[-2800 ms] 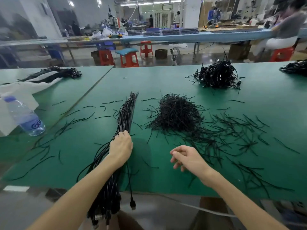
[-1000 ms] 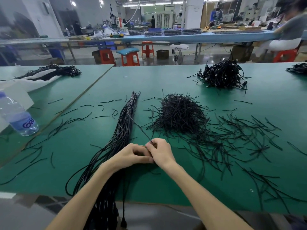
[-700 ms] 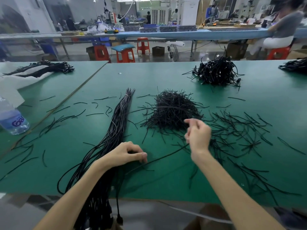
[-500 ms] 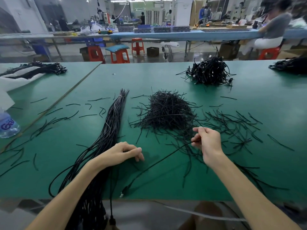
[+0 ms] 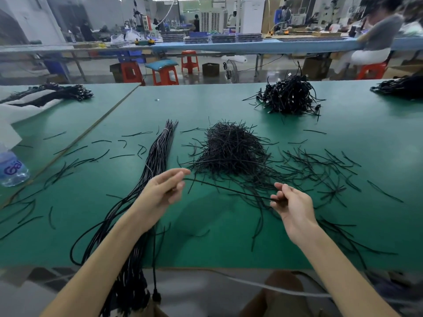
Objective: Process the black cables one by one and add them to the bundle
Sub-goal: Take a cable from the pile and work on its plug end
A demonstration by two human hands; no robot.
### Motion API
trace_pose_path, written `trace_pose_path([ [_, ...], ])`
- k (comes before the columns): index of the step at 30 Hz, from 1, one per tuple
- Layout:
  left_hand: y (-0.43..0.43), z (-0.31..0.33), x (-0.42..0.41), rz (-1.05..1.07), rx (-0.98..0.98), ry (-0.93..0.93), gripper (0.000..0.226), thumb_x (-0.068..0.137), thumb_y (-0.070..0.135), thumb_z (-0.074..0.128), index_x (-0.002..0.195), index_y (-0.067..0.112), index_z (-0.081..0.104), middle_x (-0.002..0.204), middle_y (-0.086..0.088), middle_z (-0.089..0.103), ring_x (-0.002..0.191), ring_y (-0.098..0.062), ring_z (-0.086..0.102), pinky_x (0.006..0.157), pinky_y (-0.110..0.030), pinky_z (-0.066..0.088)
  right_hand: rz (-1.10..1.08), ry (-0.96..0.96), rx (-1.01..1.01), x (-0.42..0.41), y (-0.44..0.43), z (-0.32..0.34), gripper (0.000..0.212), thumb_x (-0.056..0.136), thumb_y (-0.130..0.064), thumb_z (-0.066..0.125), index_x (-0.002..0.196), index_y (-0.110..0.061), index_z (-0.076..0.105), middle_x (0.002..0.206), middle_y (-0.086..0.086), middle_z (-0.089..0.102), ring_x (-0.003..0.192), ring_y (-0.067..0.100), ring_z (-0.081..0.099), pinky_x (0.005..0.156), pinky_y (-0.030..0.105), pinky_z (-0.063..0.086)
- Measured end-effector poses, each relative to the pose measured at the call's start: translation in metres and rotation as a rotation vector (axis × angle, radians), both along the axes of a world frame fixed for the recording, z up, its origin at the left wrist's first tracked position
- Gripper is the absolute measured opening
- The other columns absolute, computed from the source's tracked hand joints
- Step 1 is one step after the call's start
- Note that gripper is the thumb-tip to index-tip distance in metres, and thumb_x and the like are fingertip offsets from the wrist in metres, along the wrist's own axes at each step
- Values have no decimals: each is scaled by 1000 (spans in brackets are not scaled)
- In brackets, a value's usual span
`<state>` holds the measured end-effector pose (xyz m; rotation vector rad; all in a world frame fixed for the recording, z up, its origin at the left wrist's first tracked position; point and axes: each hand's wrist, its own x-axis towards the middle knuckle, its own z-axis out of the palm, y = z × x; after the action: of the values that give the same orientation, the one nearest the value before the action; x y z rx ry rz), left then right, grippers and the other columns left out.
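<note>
A single thin black cable point(image 5: 229, 189) is stretched above the green table point(image 5: 229, 243) between my two hands. My left hand point(image 5: 160, 191) is raised beside the bundle and pinches the cable's left end at its fingertips. My right hand point(image 5: 293, 204) pinches the other end between thumb and fingers. The long bundle of black cables point(image 5: 158, 152) lies left of centre, tied near its far tip, and its near end hangs over the table's front edge under my left forearm.
A heap of short black strands point(image 5: 231, 149) sits behind my hands, with loose strands point(image 5: 320, 170) scattered to the right. A tangled cable pile point(image 5: 288, 97) lies further back. A water bottle point(image 5: 11, 168) stands at the left edge.
My left hand has lifted off the table beside the bundle and taken one end of the cable. My right hand has stayed on it, so the cable now spans both hands.
</note>
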<state>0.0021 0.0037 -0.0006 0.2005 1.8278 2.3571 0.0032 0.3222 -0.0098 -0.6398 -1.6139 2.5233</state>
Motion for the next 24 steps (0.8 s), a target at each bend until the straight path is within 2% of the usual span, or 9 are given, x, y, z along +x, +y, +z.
trace_pose_path([
  [3,-2,1,-1,-68,354,-81,44,88,28,81,126,9,70,103,3,68,55,-4,42,55,-16,43,71,45,219,9,6,-3,23,108,-11,46,107,-2,67,65,3,51,55,11,63,49,24,53],
  [7,23,0,0,6,508,-149,21,97,34,69,106,15,72,89,7,56,65,-6,50,64,-19,48,236,62,510,24,6,-4,22,107,-14,50,120,-3,62,72,6,58,58,15,66,52,31,57],
  [9,38,3,-1,124,496,-193,28,103,40,56,92,16,64,94,2,64,81,-12,67,77,-26,58,281,26,697,30,2,-5,40,104,-21,56,141,-6,48,97,7,62,73,18,69,67,31,57],
  [11,48,5,1,86,628,-206,32,103,41,53,85,15,58,94,-1,67,93,-18,71,93,-35,58,267,44,1080,35,-1,-9,70,100,-32,62,157,-11,27,128,5,44,111,19,55,96,28,45],
  [14,57,13,8,-99,851,-230,36,108,42,45,87,16,59,75,7,55,63,-9,54,71,-26,56,296,298,1421,48,-13,-1,70,98,-52,53,157,-20,33,143,-4,38,136,12,25,117,35,24],
  [16,66,20,13,-177,833,-197,39,110,43,38,88,17,57,65,10,42,52,-7,33,54,-20,37,518,378,1293,58,-30,5,66,95,-63,43,151,-27,43,135,-16,49,132,-2,29,118,35,23],
  [19,74,30,20,-241,752,-150,41,112,40,35,88,16,57,61,9,36,51,-8,24,52,-23,28,726,427,1302,63,-54,2,42,102,-55,41,132,-31,57,107,-23,63,111,-21,32,110,30,24],
  [22,64,36,31,-357,631,-71,35,112,35,38,89,14,54,56,10,34,47,-7,24,51,-22,26,723,471,1187,58,-58,1,26,108,-26,48,95,-16,67,67,-18,67,75,-1,54,82,24,41],
  [24,51,40,38,-440,358,32,35,108,37,47,85,12,53,53,9,40,42,-6,31,48,-21,32,636,478,1079,50,-49,6,28,106,-29,52,86,-17,68,59,-26,60,55,1,53,60,14,37],
])
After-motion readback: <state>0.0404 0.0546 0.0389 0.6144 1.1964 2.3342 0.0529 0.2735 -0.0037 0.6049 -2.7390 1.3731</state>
